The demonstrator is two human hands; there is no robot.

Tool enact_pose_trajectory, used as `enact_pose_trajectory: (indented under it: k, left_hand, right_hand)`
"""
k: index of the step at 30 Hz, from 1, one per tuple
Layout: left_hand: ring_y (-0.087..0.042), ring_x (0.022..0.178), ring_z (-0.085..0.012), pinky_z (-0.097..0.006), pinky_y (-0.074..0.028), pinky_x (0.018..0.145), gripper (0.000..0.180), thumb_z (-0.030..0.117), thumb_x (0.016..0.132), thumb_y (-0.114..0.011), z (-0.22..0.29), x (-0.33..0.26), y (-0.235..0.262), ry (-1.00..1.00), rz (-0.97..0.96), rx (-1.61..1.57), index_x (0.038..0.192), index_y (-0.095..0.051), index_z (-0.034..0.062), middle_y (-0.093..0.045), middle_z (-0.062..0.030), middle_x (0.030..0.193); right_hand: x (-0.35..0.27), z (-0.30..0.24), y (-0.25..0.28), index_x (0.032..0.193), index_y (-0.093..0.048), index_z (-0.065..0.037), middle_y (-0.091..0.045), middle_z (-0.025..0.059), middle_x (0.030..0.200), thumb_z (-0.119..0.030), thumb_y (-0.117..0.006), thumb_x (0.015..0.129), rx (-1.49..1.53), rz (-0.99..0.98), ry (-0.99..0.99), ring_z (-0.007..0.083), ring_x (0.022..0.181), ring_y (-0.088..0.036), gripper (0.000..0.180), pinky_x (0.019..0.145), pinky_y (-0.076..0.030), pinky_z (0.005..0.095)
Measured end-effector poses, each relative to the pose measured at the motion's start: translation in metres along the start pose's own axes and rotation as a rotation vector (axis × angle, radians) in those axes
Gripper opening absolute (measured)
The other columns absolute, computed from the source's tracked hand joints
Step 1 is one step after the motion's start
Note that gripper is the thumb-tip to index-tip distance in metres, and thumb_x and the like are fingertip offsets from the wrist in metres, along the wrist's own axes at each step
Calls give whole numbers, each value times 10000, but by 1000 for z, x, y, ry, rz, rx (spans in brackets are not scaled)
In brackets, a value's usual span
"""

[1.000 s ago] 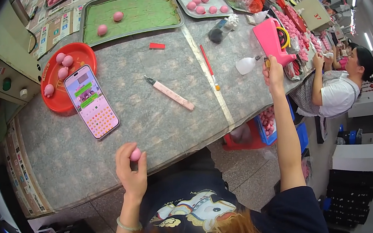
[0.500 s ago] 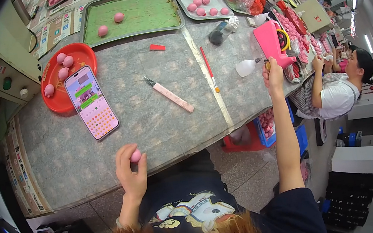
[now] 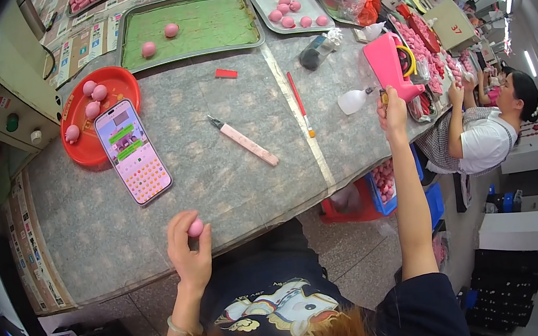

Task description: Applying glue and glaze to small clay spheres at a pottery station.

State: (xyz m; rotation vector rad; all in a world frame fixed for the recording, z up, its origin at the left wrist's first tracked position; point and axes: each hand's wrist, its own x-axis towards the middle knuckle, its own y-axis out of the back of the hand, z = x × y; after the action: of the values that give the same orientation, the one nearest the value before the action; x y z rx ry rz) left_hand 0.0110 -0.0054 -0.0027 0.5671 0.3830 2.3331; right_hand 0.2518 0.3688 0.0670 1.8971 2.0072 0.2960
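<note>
A: Hands, head view: the left hand (image 3: pixel 189 251) is raised over the near edge of the counter (image 3: pixel 242 172), fingers closed on a small pink ball (image 3: pixel 195 228) pinched at the fingertips. The right hand (image 3: pixel 392 111) reaches far to the right with the arm extended, gripping the base of a pink handheld tool (image 3: pixel 388 63).

B: Position of the ball relative to the tool?

A: The ball lies well apart from the tool, to its left and nearer the body. The left hand is the nearer hand; it already holds the ball.

B: Orientation?

A: The ball is round, so no long axis. The tool's long axis runs up from the right hand and away from the body, leaning slightly left. Whether a nozzle faces the ball cannot be told.

B: Surroundings?

A: A red plate (image 3: pixel 83 142) with similar pink balls sits at the far left, a phone (image 3: pixel 132 151) just beside it. A pink utility knife (image 3: pixel 244 141) lies mid-counter, diagonal. A green-lined tray (image 3: pixel 208 29) holds two more balls. A co-worker (image 3: pixel 484 131) sits at the right.
</note>
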Motion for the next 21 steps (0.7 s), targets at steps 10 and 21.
enact_pose_trajectory:
  k: [10,21]
  left_hand:
    - [-567,950,-293,-344,-462,815,294,12,751,-670,2,0,0,-4,1,20,1027,-570,23,-566,-150,1044]
    - [-570,939,-289,-339,-471,797,285,7,752,-669,3,1,0,-27,-12,26,1018,-568,18,-565,-148,1043]
  right_hand:
    - [1,3,1,574,-495,-77,-379,-29,428,-419,-401,875,-77,-7,38,73,320,-295,465,312,-204,235]
    - [-1,2,1,568,-498,-70,-389,-25,427,-408,-405,870,-65,-5,43,69,321,-304,462,315,-212,235]
